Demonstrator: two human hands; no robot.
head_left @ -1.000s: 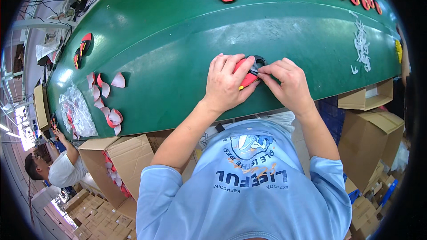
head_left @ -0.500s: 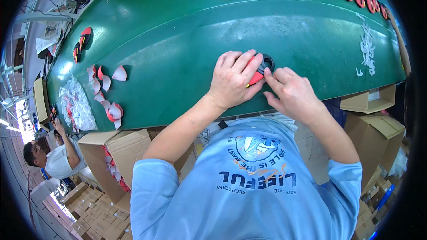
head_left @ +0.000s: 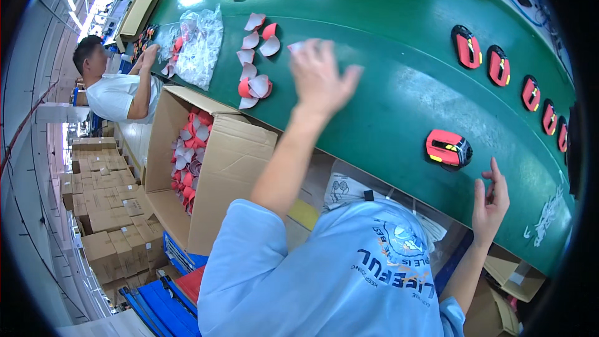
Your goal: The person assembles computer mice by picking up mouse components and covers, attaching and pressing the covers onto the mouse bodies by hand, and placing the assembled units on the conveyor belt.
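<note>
My left hand [head_left: 319,78] is stretched out over the green table, somewhat blurred, with its thumb apart from the fingers. Its fingertips reach a curved red-and-white shell piece [head_left: 295,47] and partly cover it; no grip on it shows. More such curved pieces [head_left: 248,57] lie in a loose cluster just left of this hand. A red-and-black oval device [head_left: 444,147] with yellow tabs lies alone on the table, apart from both hands. To its lower right, my right hand [head_left: 491,206] hovers near the table edge, fingers extended and holding nothing.
Similar red-and-black devices [head_left: 499,65] stand in a row along the right side, and a few lie at the far left. A clear plastic bag [head_left: 201,47] and an open carton [head_left: 215,175] of shells are on the left. White strips [head_left: 548,217] lie right. A co-worker [head_left: 118,87] sits left.
Both hands have let go of the device, which now lies on the table. My left hand has moved left to the shell pieces, my right hand away rightward. The view has turned left.
</note>
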